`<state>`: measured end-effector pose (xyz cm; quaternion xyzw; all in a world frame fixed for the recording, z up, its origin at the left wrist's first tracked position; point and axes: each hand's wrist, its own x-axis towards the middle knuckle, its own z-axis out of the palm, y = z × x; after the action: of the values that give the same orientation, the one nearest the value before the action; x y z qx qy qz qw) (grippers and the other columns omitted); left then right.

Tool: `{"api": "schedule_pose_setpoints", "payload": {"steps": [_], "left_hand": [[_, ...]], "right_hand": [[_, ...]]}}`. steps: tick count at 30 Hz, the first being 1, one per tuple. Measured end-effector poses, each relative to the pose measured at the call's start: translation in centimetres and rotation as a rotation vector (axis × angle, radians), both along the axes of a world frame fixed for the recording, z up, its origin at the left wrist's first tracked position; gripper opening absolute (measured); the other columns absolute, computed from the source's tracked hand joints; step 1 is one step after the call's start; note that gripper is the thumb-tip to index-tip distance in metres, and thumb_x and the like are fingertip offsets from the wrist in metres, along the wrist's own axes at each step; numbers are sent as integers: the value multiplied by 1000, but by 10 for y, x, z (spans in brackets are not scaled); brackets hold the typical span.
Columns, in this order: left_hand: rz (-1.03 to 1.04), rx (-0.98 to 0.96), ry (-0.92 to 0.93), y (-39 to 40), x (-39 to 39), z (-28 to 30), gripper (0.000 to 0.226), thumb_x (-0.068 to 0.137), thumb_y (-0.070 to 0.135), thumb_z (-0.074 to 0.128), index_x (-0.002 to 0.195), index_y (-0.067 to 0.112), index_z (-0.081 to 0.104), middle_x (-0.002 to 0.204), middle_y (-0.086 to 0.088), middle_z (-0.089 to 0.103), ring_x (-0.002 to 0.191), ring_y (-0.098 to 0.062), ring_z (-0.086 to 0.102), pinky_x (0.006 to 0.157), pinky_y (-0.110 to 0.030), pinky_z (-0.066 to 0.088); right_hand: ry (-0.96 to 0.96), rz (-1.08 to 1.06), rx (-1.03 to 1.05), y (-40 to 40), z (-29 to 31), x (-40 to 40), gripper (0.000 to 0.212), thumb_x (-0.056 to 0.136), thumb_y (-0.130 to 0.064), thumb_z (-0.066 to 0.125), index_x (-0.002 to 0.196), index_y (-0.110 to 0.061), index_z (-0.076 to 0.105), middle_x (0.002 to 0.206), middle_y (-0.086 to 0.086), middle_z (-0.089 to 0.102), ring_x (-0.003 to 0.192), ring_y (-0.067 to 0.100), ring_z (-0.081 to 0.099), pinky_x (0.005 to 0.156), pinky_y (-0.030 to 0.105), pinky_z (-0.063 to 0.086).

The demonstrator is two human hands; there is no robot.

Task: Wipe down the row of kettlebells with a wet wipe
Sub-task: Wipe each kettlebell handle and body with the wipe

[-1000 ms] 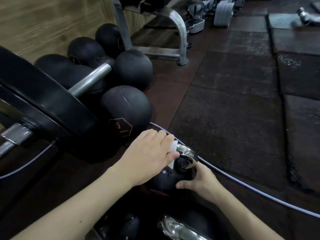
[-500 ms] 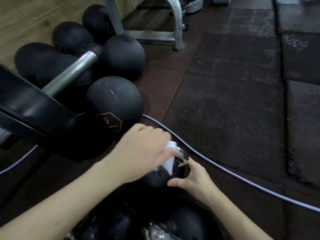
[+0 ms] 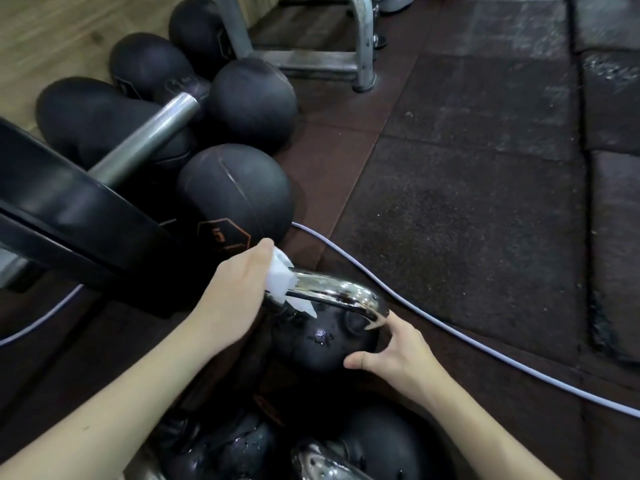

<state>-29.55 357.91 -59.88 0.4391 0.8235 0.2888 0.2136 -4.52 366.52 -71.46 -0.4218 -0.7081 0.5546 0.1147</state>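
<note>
Head view looks down at a black kettlebell (image 3: 318,341) on the floor (image 3: 467,220), lower centre of the frame. Its chrome handle (image 3: 339,292) arches over the top and shines wet. The left hand (image 3: 239,296) is closed around the handle's left end, pinching a white wipe (image 3: 280,278) against the metal. The right hand (image 3: 398,351) is spread on the ball's right side, thumb on its lower face and a fingertip touching the handle's right end. More kettlebells (image 3: 374,448) sit at the bottom edge, partly cut off. Dark medicine balls (image 3: 235,195) cluster at upper left, just beside a barbell (image 3: 145,140) with a black plate (image 3: 69,216). A pale cable (image 3: 450,334) runs across the floor behind the kettlebell.
</note>
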Motion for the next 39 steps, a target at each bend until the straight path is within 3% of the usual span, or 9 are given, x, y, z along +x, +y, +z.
{"api": "schedule_pose_setpoints", "payload": {"steps": [2, 5, 12, 15, 20, 27, 30, 34, 39], "left_hand": [[-143, 29, 329, 3, 18, 16, 44, 111, 43, 32, 106, 18, 68, 98, -1, 75, 93, -27, 69, 82, -37, 53], [-467, 16, 816, 16, 58, 39, 11, 91, 18, 63, 101, 19, 64, 79, 0, 69, 65, -30, 69, 52, -38, 54], [-594, 39, 1038, 48, 122, 8, 43, 96, 38, 42, 62, 22, 63, 57, 3, 57, 51, -21, 56, 58, -31, 25], [-580, 142, 964, 26, 94, 23, 39, 105, 35, 39, 79, 22, 65, 70, 1, 57, 61, -25, 56, 58, -35, 32], [-322, 99, 444, -20, 27, 30, 42, 108, 28, 28, 117, 29, 69, 105, 10, 68, 97, -20, 64, 88, -43, 51], [60, 137, -69, -34, 16, 11, 58, 113, 25, 28, 73, 23, 69, 95, 10, 77, 94, -2, 69, 96, -36, 49], [-97, 231, 217, -25, 37, 19, 52, 111, 29, 28, 78, 28, 68, 105, 11, 70, 104, -9, 64, 97, -35, 45], [-469, 32, 887, 12, 79, 25, 31, 99, 26, 38, 84, 19, 64, 79, -4, 60, 71, -33, 59, 60, -40, 38], [-662, -297, 1051, 52, 141, 27, 31, 105, 26, 38, 105, 15, 67, 102, -8, 68, 93, -30, 65, 73, -38, 33]], "right_hand": [[-6, -6, -1, 0, -1, 0, 97, 47, -52, 96, 134, -34, 58, 119, -26, 69, 113, -16, 56, 98, 15, 42], [-8, -4, 7, 0, -1, -1, 97, 49, -49, 98, 137, -34, 58, 117, -27, 70, 111, -13, 60, 99, 15, 45], [-49, 27, -9, -1, 5, -6, 64, 52, -63, 80, 109, -39, 65, 95, -51, 61, 92, -25, 58, 72, 3, 44], [-30, -16, -52, 0, 1, -3, 73, 52, -43, 98, 117, -37, 65, 101, -39, 68, 97, -17, 61, 86, 17, 47], [-6, -45, -18, 0, -2, 0, 86, 54, -31, 101, 130, -20, 62, 95, -57, 57, 97, -36, 47, 80, -9, 32], [3, -38, -30, 0, -7, 1, 77, 52, -35, 101, 110, -46, 51, 102, -50, 62, 108, -30, 48, 84, -8, 33], [-1, -27, -9, 1, -9, 2, 79, 50, -39, 101, 111, -46, 53, 107, -44, 65, 114, -25, 49, 85, -9, 31], [-2, -12, -7, 1, -10, 1, 82, 50, -41, 101, 124, -36, 65, 112, -35, 69, 112, -11, 60, 90, 4, 41], [-113, 49, 36, 1, 0, -8, 42, 60, -61, 77, 94, -47, 58, 80, -40, 51, 79, -10, 55, 63, 2, 37]]}}
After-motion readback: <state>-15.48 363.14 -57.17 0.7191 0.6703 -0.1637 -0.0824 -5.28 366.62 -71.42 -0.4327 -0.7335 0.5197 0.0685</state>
